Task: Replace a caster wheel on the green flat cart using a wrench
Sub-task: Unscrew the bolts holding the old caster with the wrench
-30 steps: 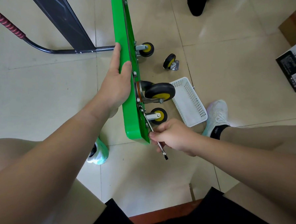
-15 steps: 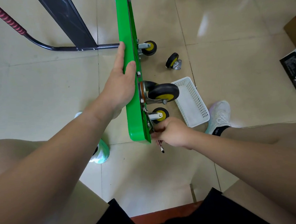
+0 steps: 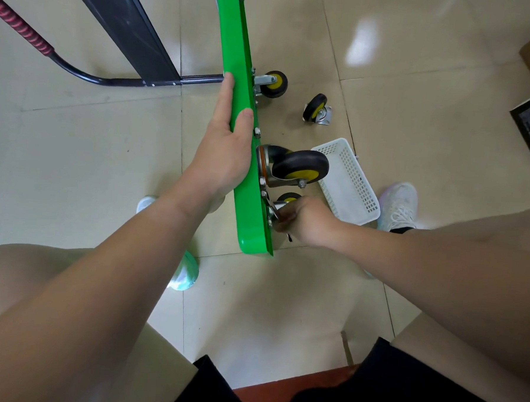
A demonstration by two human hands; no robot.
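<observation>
Pale glossy tiles make up the floor (image 3: 417, 86), and the green flat cart (image 3: 238, 45) stands on its side edge on it, running from the top of the view down towards the person, underside facing right. Its black handle tube (image 3: 80, 72) with a red grip (image 3: 21, 31) lies out to the left, beside a dark slanted panel (image 3: 128, 24).

The left hand (image 3: 223, 158) holds the cart's upturned edge about halfway along. The thumb lies over the rim and the one visible finger stretches straight along the deck; the other fingers are hidden behind it. The right hand (image 3: 308, 220) is close against the underside near the cart's near end, its fingers curled tight around the wrench (image 3: 274, 210). The wrench's head reaches the bolts of the mounting plate and its tail end pokes out below the fist.

A white perforated basket (image 3: 350, 180) sits on the floor just right of the cart, near a white shoe (image 3: 400, 205). A large black and yellow caster wheel (image 3: 299, 167) is mounted on the underside just above the right hand. A smaller caster (image 3: 288, 197) is partly hidden behind the knuckles, and another (image 3: 274, 84) is fixed further up. A loose caster (image 3: 316, 109) lies on the floor between that one and the basket, apart from the cart
</observation>
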